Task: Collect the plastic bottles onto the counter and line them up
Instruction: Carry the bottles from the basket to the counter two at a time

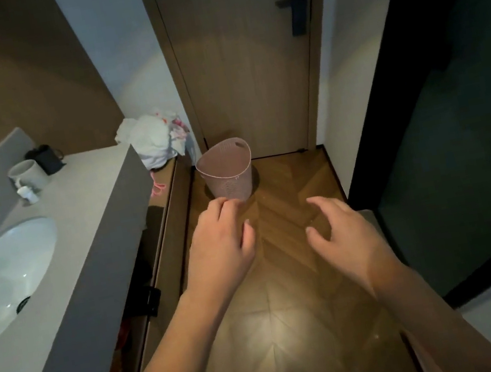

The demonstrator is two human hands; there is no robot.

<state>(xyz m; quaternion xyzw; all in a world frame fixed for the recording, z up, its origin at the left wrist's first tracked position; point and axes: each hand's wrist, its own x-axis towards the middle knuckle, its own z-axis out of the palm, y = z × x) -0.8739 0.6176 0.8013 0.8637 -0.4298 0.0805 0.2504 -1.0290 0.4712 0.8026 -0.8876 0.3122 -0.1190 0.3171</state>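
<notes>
Overhead, we note a grey tabletop (78, 215) with sink (1, 278) at left, one small white bottle (28, 194) beside a mug (29, 174). Wood floor (292, 308) runs to a door (241, 55); pink basket (226, 171) stands there. Left hand (222, 249) and right hand (341, 234) hover, fingers released, grasping nothing.

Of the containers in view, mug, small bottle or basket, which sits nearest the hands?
The pink basket on the floor, just beyond the left hand; the mug and small white bottle stand on the counter.
</notes>
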